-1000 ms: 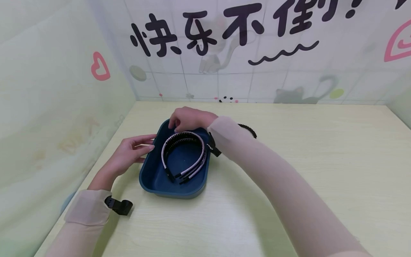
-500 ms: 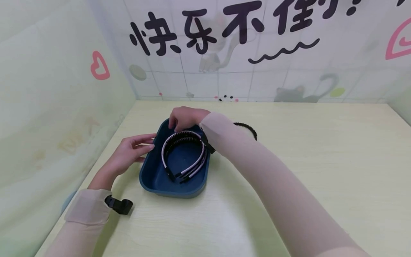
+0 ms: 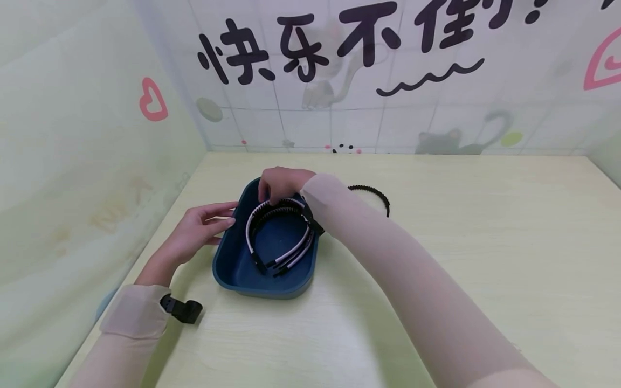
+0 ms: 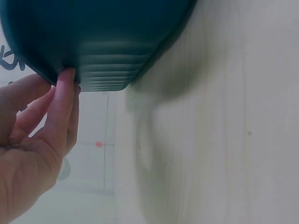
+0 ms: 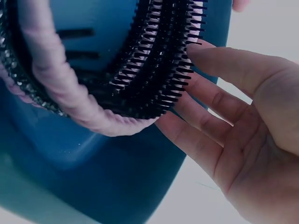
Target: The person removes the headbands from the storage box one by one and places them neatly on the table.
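A blue bin [image 3: 235,279] with rounded corners stands on the table, headbands nested inside it. Pale pink fabric covers one headband [image 5: 72,93], with dark toothed and glittery bands beside it. My right hand [image 3: 281,182] reaches over the bin's far end; in the right wrist view its thumb lies at the black teeth and its fingers behind the band, pinching the headbands' curved top. My left hand [image 3: 198,229] is at the bin's left side, nearly straight fingers and thumb touching the wall just by the rim; the left wrist view shows a fingertip [image 4: 67,74] against it.
Another black wavy headband [image 3: 373,189] lies on the table behind my right forearm, which hides part of it. A printed cloth wall [image 3: 407,124] closes off the back, and a pale one [image 3: 97,161] runs along the left.
My right hand has come slightly down and toward me, from above the bin's far end onto the headbands' top. More of the headband on the table shows. The left hand stays at the bin.
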Demonstrator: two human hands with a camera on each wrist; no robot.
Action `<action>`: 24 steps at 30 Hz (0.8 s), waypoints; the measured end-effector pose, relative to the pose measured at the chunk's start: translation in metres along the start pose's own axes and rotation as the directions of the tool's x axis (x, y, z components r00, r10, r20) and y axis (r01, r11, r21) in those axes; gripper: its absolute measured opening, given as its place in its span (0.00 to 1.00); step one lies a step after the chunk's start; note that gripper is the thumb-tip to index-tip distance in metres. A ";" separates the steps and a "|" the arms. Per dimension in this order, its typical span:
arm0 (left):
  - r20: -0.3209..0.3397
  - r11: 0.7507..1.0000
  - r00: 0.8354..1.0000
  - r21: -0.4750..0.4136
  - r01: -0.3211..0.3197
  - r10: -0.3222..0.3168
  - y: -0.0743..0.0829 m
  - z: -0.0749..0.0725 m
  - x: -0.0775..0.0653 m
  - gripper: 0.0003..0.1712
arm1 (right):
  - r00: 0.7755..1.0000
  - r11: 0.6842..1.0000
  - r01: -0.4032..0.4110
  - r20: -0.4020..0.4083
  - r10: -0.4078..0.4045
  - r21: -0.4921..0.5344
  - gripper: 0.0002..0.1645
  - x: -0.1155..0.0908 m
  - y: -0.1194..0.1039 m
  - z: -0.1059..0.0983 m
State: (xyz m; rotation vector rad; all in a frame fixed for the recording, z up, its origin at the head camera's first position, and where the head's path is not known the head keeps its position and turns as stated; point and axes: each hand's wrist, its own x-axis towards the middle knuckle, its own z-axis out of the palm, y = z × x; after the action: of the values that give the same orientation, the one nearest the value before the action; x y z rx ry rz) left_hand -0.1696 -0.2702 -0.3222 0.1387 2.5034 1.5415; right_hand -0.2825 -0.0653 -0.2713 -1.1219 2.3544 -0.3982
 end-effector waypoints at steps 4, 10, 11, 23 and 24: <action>-0.001 1.000 1.000 -0.001 0.002 -0.002 0.000 0.000 0.000 0.32 | 1.000 1.000 -0.005 0.002 0.005 0.010 0.18 0.000 0.001 0.001; 0.003 1.000 1.000 0.005 0.001 -0.001 0.000 0.000 0.000 0.31 | 1.000 1.000 -0.001 -0.020 0.002 0.014 0.19 0.000 0.002 0.000; 0.004 1.000 1.000 0.006 0.001 -0.001 0.000 0.000 0.001 0.31 | 1.000 1.000 0.000 -0.024 0.001 0.017 0.19 0.000 0.002 0.000; 0.003 1.000 1.000 0.010 0.009 -0.009 0.000 -0.001 0.000 0.31 | 0.998 0.999 0.032 -0.048 -0.031 0.023 0.21 -0.002 0.000 -0.005; 0.003 1.000 1.000 0.010 0.009 -0.009 0.000 -0.001 0.000 0.31 | 0.998 0.999 0.035 -0.049 -0.034 0.021 0.21 -0.003 0.000 -0.005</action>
State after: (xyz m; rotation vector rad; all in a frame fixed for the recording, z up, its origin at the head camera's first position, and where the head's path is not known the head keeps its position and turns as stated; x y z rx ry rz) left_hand -0.1702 -0.2713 -0.3219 0.1308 2.5063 1.5241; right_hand -0.2840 -0.0629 -0.2661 -1.1565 2.3695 -0.4677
